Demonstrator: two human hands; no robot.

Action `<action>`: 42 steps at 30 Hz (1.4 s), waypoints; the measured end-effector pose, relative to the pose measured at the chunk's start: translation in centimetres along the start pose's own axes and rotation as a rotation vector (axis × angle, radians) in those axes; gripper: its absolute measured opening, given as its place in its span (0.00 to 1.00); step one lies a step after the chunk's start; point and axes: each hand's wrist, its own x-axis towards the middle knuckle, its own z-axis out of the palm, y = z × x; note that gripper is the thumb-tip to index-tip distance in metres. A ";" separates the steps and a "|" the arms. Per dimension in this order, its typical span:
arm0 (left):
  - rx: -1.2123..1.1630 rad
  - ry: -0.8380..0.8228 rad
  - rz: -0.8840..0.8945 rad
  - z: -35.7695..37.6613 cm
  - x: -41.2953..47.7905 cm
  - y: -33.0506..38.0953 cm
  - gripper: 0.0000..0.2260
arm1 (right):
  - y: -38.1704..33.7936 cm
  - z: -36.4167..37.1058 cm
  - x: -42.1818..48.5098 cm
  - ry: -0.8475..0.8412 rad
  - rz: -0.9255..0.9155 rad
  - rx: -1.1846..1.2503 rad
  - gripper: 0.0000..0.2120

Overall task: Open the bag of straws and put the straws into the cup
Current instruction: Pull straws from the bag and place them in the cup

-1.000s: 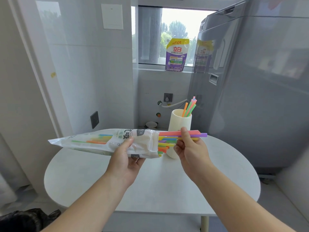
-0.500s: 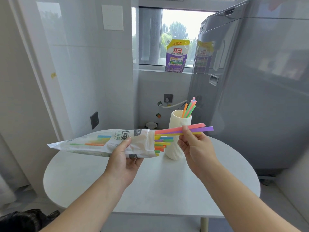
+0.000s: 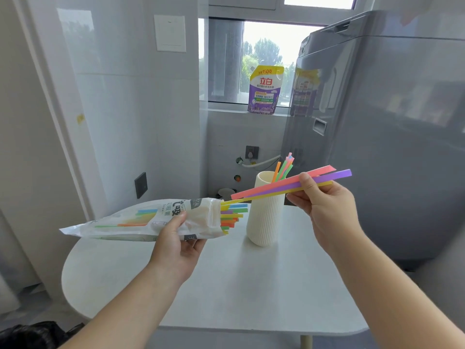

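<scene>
While the left hand [image 3: 176,238] grips the bag [image 3: 151,220] above the worktop [image 3: 226,285], right hand [image 3: 324,205] fingers [image 3: 305,178] pinch three straws [image 3: 271,188], long axis near-horizontal; the cup [image 3: 264,217] stands just below-left, nearer that hand.

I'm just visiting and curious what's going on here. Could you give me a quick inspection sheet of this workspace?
Surface: white round table, mostly bare.
Job's things: straw bag open, coloured straws poking from its mouth; ribbed cup upright, already holding several straws.
Clutter: nothing seen on the table.
Hands: left hand grips the bag; right hand pinches pink, purple and yellow straws, the yellow one's end at the bag mouth.
Cables: white hose by the wall socket.
Surroundings: washing machine at right; detergent pouch on the windowsill.
</scene>
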 end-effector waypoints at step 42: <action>0.104 -0.089 -0.046 -0.3 -0.4 -1.9 0.11 | -5.4 2.3 4.4 0.052 -0.523 -0.768 0.11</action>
